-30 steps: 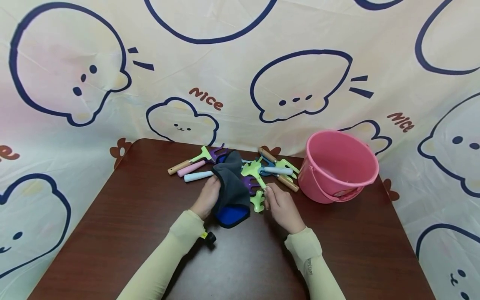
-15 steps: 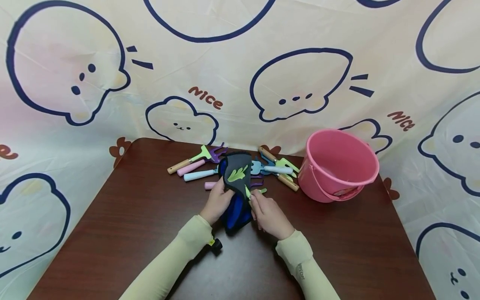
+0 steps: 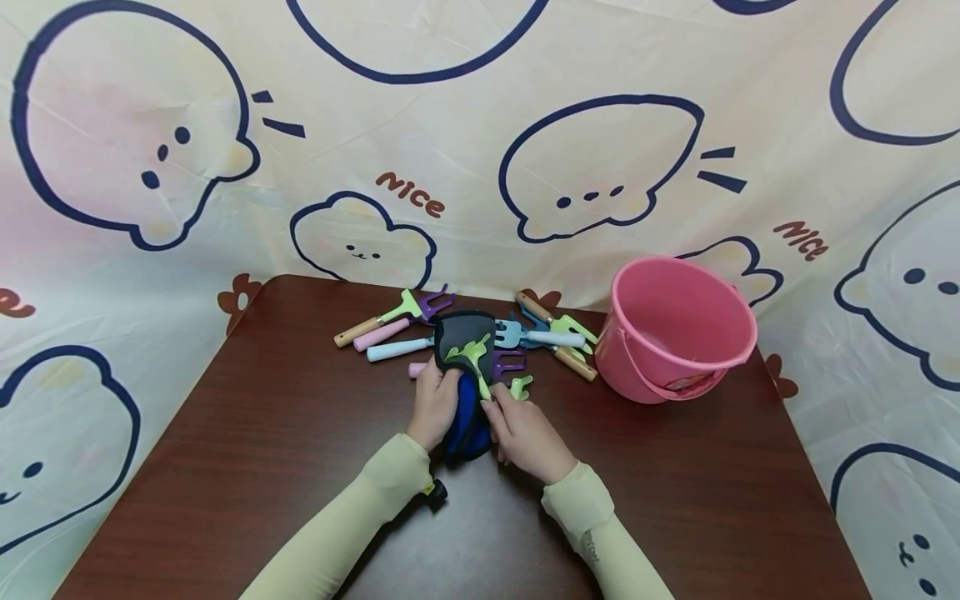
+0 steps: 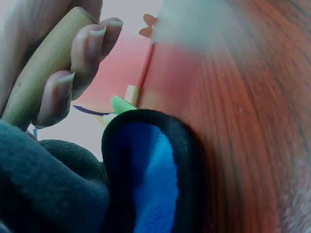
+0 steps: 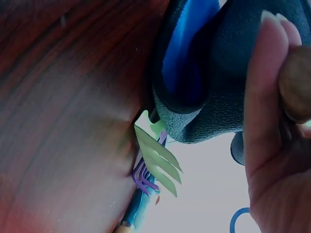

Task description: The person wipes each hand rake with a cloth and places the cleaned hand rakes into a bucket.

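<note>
Near the middle of the table my left hand (image 3: 433, 407) grips a cleaning cloth (image 3: 459, 327), dark grey on one face, blue on the other, with black edging. My right hand (image 3: 531, 437) pinches the wooden handle (image 4: 51, 63) of a light green toy garden rake. The rake's green head (image 3: 469, 352) lies over the grey face of the cloth, its tines pointing away from me. In the right wrist view, the handle's round end (image 5: 296, 85) shows beside the fingers, and the cloth (image 5: 218, 92) hangs in a fold with blue inside.
Several small garden tools lie behind the cloth, among them a pink-handled purple rake (image 3: 381, 335), a light blue-handled tool (image 3: 397, 350) and a light blue fork (image 3: 551, 338). A pink bucket (image 3: 645, 367) stands at the right. A patterned sheet (image 3: 465, 192) hangs behind the table.
My right hand has brought the green rake left and toward me, onto the cloth. My left hand has shifted slightly right, and the cloth has turned and folded under the rake head.
</note>
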The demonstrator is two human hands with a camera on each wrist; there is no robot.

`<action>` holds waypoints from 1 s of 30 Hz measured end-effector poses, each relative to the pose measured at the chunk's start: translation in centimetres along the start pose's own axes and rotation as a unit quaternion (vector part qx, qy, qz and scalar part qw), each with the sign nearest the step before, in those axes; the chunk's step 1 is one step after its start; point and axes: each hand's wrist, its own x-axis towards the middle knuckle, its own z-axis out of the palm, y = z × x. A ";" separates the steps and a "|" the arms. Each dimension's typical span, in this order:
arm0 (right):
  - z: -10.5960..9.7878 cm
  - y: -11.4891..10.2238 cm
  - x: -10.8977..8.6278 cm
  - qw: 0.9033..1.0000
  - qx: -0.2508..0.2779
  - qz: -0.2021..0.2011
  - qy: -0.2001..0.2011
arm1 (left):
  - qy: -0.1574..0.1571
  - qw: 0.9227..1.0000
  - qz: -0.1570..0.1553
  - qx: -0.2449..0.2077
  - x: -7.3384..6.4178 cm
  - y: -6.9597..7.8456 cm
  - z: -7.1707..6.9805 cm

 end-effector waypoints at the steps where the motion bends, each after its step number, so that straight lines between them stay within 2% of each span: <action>1: 0.0 0.0 0.0 1.000 -0.009 -0.002 0.008 | 0.004 1.000 -0.005 0.006 0.0 0.1 0.0; 6: 0.0 0.0 0.1 0.996 -0.074 -0.012 0.054 | 0.005 1.000 -0.014 0.027 0.0 0.4 -0.4; 12: -0.1 0.4 0.2 0.992 -0.099 -0.017 0.079 | -0.023 0.999 -0.007 0.027 0.2 0.4 -0.8; 15: -0.5 0.7 0.3 0.987 -0.115 -0.022 0.111 | -0.035 0.999 0.005 0.028 0.4 0.4 -0.9; 18: -1.1 1.0 0.3 0.981 -0.116 -0.026 0.152 | -0.039 0.998 0.035 0.035 0.5 0.4 -1.0; 20: -1.6 1.2 0.2 0.979 -0.104 -0.032 0.174 | -0.034 0.995 0.072 0.055 0.4 0.3 -1.1; 24: -2.4 1.5 0.0 0.971 -0.097 -0.048 0.214 | 0.013 0.985 0.141 0.094 0.0 0.3 -1.2; 26: -2.8 1.7 -0.1 0.965 -0.113 -0.057 0.232 | 0.028 0.982 0.165 0.093 0.1 0.5 -1.4; 28: -3.1 1.6 -0.3 0.957 -0.141 -0.076 0.240 | 0.017 0.979 0.179 0.097 0.5 0.8 -1.7; 30: -3.2 1.4 -0.4 0.948 -0.185 -0.107 0.236 | -0.019 0.972 0.195 0.132 0.9 1.2 -2.0</action>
